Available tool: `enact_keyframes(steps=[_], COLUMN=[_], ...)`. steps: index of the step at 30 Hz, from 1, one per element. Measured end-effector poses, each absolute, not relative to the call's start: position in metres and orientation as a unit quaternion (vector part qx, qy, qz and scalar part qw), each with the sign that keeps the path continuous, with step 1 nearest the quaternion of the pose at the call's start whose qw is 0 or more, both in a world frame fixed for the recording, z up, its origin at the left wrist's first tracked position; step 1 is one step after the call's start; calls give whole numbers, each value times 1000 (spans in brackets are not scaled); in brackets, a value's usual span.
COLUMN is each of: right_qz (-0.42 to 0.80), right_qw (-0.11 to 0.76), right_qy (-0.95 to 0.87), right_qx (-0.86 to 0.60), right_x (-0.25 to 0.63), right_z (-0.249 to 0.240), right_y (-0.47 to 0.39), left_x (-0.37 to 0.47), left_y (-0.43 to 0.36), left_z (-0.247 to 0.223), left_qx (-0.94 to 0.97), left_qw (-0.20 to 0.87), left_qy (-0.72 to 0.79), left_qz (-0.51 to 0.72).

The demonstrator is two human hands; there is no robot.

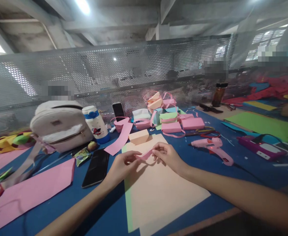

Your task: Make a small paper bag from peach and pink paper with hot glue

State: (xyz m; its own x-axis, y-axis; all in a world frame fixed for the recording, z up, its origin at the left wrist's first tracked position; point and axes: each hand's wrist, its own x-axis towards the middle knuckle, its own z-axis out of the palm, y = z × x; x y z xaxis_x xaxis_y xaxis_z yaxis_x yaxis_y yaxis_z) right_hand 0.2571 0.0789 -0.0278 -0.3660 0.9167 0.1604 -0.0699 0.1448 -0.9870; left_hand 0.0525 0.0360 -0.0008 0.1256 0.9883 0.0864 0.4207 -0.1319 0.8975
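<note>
A narrow pink paper strip [145, 155] stretches between my two hands, pinched at both ends. My left hand [123, 164] grips its left end, and my right hand [167, 155] has the other end between thumb and fingers. Both hands are just above a large peach paper sheet [168, 193], which lies over a green sheet [128, 209]. Just beyond the strip sits a small peach folded paper box [139, 136]. A wider curved pink paper strip [120, 139] lies to the left of that box.
A pink glue gun [214, 147] lies to the right, its cord trailing. Several small paper bags [171, 127] stand at the back. Leftward are a black phone [96, 168], a bottle [96, 126], a white backpack [60, 126] and pink paper [41, 186]. A purple device [260, 147] is far right.
</note>
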Motion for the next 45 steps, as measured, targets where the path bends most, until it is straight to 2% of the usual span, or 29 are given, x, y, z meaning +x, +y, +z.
enact_keyframes(steps=[5, 17, 29, 45], right_qz=[538, 545, 538, 520], right_qw=[441, 414, 436, 437], right_qy=[-633, -653, -640, -652], right_qx=[-338, -322, -332, -336], right_x=[255, 255, 258, 257], right_z=[-26, -30, -34, -37], right_y=[74, 67, 82, 84], left_x=[64, 75, 70, 71], left_y=[39, 40, 40, 37], left_z=[2, -5, -12, -16], left_qx=[670, 653, 594, 533], left_qw=[346, 383, 403, 484], left_qy=[538, 522, 531, 499], left_qz=[377, 392, 450, 482])
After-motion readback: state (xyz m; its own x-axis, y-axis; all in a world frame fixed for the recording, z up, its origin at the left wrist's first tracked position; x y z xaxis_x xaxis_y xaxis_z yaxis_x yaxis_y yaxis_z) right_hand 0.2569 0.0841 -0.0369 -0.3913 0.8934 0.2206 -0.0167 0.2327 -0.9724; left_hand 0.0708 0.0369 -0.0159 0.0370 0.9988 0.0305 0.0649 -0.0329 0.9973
